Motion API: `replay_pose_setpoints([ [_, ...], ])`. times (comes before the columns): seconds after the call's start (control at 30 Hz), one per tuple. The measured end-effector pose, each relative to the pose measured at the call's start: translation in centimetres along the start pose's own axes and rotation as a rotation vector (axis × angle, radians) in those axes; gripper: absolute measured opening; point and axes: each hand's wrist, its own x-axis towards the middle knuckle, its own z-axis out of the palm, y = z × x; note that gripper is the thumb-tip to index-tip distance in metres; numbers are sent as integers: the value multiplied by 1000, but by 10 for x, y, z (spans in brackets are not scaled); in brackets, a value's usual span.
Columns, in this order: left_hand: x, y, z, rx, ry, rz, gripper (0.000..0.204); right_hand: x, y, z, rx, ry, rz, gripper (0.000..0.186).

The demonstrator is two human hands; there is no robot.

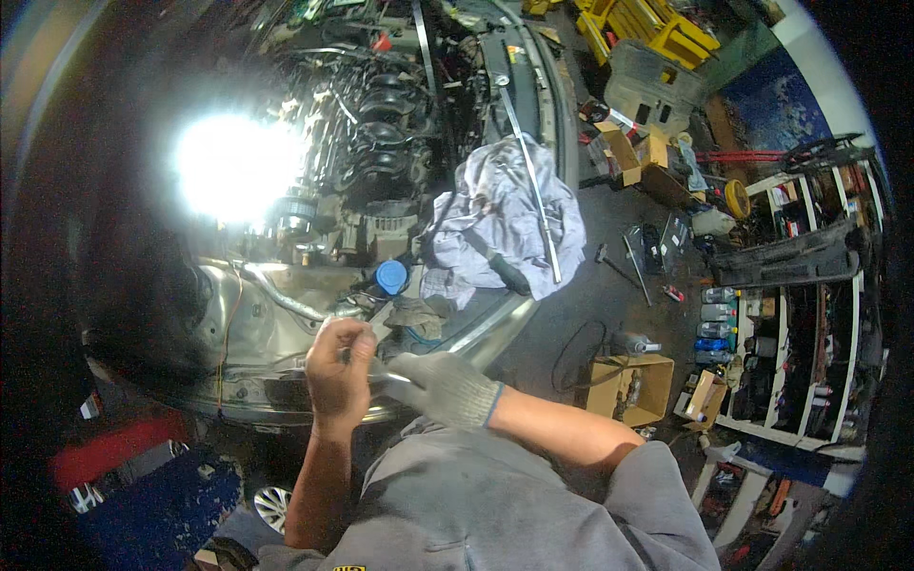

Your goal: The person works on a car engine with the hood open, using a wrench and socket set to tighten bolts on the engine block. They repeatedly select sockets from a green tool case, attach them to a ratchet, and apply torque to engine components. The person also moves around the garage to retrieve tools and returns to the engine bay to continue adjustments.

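Note:
My bare left hand (339,376) is held above the edge of the car body, thumb and fingers bent together; what they pinch, if anything, is hidden. Close to its right is my right hand (443,388) in a grey knitted glove, fingers curled around something shiny that I cannot make out. Just beyond both hands lies a crumpled dark cloth (419,319), near a round blue cap (391,277). Farther off, the uncovered engine (376,124) fills the bay. A long metal bar (529,162) with a round end rests across a rumpled pale cloth (476,209) on the right fender.
A glaring lamp (238,167) washes out the left of the engine bay. To the right, the floor holds an open cardboard box (632,390), loose tools, and a grey plastic case (657,86). White shelving (781,357) with bottles stands farther right. A dark glove-like item (509,274) lies on the pale cloth.

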Motion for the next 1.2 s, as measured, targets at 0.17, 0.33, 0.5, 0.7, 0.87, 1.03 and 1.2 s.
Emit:
replay_pose_setpoints([
  [0.17,-17,36,45,-151,-192,302,9,-80,5,-17,-76,236,-21,28],
  [0.33,-27,45,94,-392,-390,-53,12,-152,22,-25,-164,231,157,25],
  [0.5,-23,49,151,-941,-545,-383,22,-210,61,-55,-58,309,270,28],
  [0.7,-30,68,271,-919,-575,-377,23,-280,145,-133,33,440,279,30],
  [0.87,-29,107,397,-1023,-630,-351,22,-359,213,-222,-106,506,263,29],
  [1.03,-12,153,503,-952,-663,-371,27,-416,266,-305,-209,586,357,29],
  [1.2,33,178,575,-856,-700,-440,33,-424,316,-362,-160,661,410,33],
])
